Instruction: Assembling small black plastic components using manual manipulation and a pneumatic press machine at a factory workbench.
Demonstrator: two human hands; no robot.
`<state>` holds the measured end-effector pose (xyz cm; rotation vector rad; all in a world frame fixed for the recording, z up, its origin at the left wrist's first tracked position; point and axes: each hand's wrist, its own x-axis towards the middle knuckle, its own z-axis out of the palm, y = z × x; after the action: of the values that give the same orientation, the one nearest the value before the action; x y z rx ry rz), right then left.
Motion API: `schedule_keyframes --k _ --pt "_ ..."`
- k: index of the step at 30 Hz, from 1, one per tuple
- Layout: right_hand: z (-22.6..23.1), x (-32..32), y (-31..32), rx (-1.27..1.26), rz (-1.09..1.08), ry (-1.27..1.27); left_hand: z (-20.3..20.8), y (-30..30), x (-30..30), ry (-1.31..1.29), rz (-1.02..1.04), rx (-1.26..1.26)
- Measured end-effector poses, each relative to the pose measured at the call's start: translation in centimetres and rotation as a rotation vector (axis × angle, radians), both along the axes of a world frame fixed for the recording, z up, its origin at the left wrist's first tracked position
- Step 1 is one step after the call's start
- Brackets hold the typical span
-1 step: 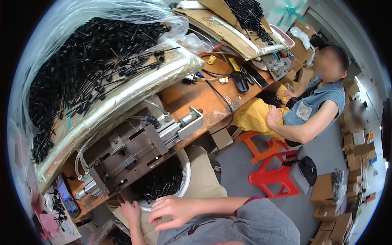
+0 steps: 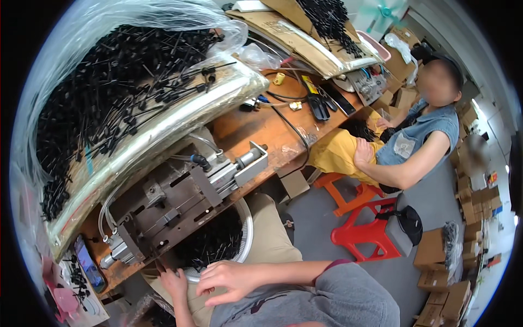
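My left hand (image 2: 173, 283) is over my lap, by the near left rim of a round white basin (image 2: 248, 235). Its fingers are stretched out, and I see nothing in them. To its right, my right hand (image 2: 227, 281) hangs by the basin's near rim, fingers loosely bent and thumb apart, holding nothing. Black thin-stemmed plastic pieces (image 2: 215, 245) fill the basin on my lap. Above it, a metal clamping fixture (image 2: 170, 204) with air cylinders and hoses sits at the bench edge, hiding part of the basin.
A plastic-lined tray (image 2: 180, 122) heaped with black pieces (image 2: 122, 76) stands behind the fixture on the wooden bench (image 2: 245, 128). Cutters (image 2: 317, 106) and a phone (image 2: 90, 261) lie there too. A person (image 2: 419, 136) sits at right, near a red stool (image 2: 362, 231) and cardboard boxes (image 2: 433, 253).
The whole view has shifted slightly to the left. Both of my hands keep the same pose beside the basin.
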<state>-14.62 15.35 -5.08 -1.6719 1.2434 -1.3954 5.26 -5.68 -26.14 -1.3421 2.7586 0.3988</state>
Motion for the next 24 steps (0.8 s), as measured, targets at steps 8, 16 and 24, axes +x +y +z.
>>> schedule_keyframes --k 8,16,24 --pt "-3.7 0.3 -0.7 0.29 -0.056 0.09 1.5 0.7 -0.5 0.199 -0.105 -0.134" --pt "-4.8 -0.6 0.1 0.377 -0.141 0.047 4.2 1.8 -1.8 0.089 -0.036 -0.034" --pt "-5.2 -0.7 -0.5 0.424 -0.179 0.088 4.9 1.3 -1.9 -0.109 0.021 0.108"
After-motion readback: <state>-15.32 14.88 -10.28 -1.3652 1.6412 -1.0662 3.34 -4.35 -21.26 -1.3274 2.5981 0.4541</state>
